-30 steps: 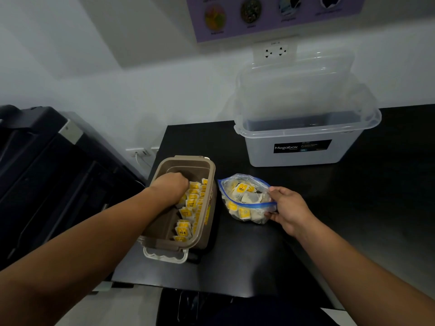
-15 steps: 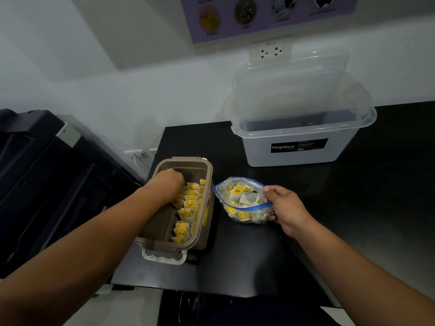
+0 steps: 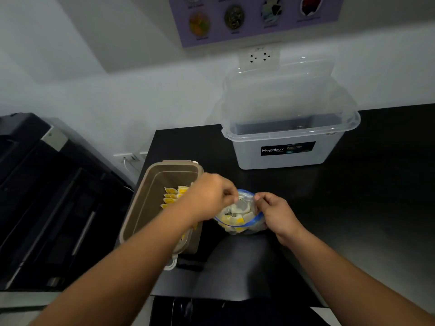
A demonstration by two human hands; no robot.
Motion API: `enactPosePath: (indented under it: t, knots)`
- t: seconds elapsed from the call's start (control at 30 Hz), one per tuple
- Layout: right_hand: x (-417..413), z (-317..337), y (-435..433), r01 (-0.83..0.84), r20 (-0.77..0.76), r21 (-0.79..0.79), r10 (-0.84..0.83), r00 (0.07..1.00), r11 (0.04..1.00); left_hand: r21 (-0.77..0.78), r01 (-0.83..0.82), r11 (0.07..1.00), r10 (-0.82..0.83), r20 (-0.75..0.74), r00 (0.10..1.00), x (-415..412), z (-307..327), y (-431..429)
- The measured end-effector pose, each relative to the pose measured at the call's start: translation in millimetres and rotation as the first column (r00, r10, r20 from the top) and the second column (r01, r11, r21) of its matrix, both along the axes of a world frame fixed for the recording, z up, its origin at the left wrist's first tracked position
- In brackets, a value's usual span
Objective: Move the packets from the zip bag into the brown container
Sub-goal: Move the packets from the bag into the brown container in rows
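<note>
The brown container (image 3: 150, 198) stands open at the left edge of the black table, with a row of yellow-and-white packets (image 3: 171, 196) along its right wall. Right beside it lies the clear zip bag (image 3: 244, 220) with a blue seal, holding several more packets. My left hand (image 3: 209, 196) has its fingertips curled at the left rim of the bag's mouth; whether it pinches the rim or a packet is blurred. The right rim of the bag is pinched by my right hand (image 3: 275, 212). My left forearm hides part of the container.
A clear plastic storage box (image 3: 289, 142) labelled Megabox stands at the back of the black table (image 3: 353, 208), its lid leaning against the wall. A dark machine (image 3: 47, 196) stands to the left of the table. A wall socket (image 3: 259, 56) sits above the box.
My left hand has come out of the brown container and moved right to the mouth of the zip bag. My right hand kept hold of the bag's right rim.
</note>
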State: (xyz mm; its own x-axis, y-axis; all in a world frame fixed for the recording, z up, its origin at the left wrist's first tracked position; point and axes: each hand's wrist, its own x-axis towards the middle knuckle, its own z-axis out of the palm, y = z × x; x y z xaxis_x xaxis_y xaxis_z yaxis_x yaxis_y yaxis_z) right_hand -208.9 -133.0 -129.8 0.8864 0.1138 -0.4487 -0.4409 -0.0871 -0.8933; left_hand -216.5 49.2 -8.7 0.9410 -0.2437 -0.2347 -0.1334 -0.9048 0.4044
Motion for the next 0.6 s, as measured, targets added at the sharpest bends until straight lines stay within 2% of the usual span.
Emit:
enactPosePath:
  t: [0.2, 0.37, 0.5, 0.6]
  knots:
    - [-2, -4, -7, -0.045, 0.044, 0.028, 0.044, 0.998, 0.999, 0.112, -0.009, 0.994, 0.021, -0.108, 0.994, 5, -55, -41]
    - [-5, -5, -16, -0.08, 0.08, -0.037, 0.083, 0.993, 0.996, 0.091, 0.031, 0.995, -0.013, -0.193, 0.981, -2, -78, -48]
    - [-9, -4, -18, -0.087, 0.081, -0.036, 0.09, 0.993, 0.996, 0.048, -0.015, 0.999, 0.018, -0.049, 0.999, -9, -87, -48]
    - [-10, -4, -19, -0.069, 0.086, -0.046, 0.073, 0.994, 0.997, 0.008, -0.045, 0.999, 0.045, -0.015, 0.999, -11, -87, -46]
